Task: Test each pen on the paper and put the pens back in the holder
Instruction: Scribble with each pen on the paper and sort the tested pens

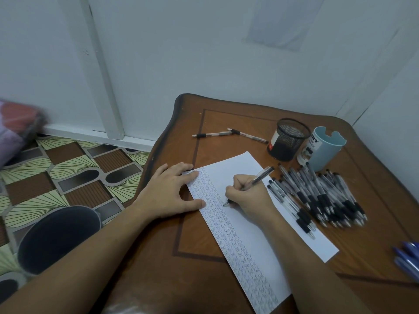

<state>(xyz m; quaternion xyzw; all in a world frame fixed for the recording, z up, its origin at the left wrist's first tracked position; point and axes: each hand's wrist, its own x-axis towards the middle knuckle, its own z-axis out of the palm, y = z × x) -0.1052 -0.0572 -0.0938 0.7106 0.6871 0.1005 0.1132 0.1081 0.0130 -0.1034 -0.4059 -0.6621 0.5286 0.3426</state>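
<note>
The right hand (247, 196) pinches a light, stiff pen (251, 184) at its rubber sleeve, the surest hold; the left hand (172, 193), fingers spread, presses the thin paper (249, 234).

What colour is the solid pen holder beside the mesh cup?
The holder is light blue; head view.

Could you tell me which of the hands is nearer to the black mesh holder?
Right. The right hand, writing with a pen, is in front of the black mesh holder; the left hand presses the paper farther left.
</note>
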